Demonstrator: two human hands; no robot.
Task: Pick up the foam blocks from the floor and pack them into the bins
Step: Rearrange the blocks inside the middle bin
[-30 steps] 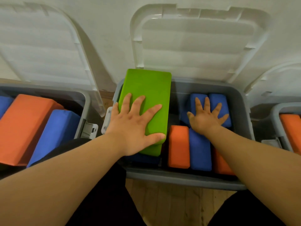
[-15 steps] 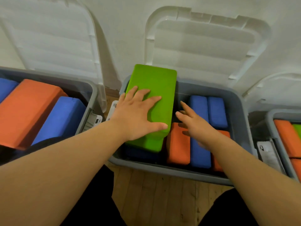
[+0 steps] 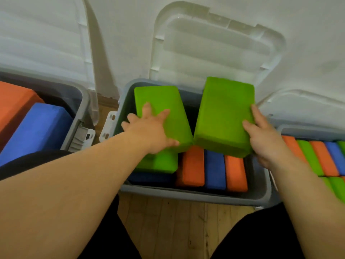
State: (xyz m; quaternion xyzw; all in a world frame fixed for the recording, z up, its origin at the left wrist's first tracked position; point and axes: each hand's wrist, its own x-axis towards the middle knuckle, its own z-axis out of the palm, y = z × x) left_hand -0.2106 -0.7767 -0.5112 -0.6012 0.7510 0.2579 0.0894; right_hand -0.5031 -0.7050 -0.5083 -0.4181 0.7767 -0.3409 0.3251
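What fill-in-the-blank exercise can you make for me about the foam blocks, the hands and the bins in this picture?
1. The left block, under the left hand, is ____ in colour.
2. The right hand holds the right block over the ____ bin.
3. Between two orange blocks in that bin stands a ____ block.
4. The lid of that bin is ____.
Missing words: green, middle, blue, open.

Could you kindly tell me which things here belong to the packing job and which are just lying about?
In the job: left hand pressing the left green foam block; right hand gripping the right green foam block; middle grey bin beneath them.
Lying about: left bin, right bin, open clear lid, wooden floor.
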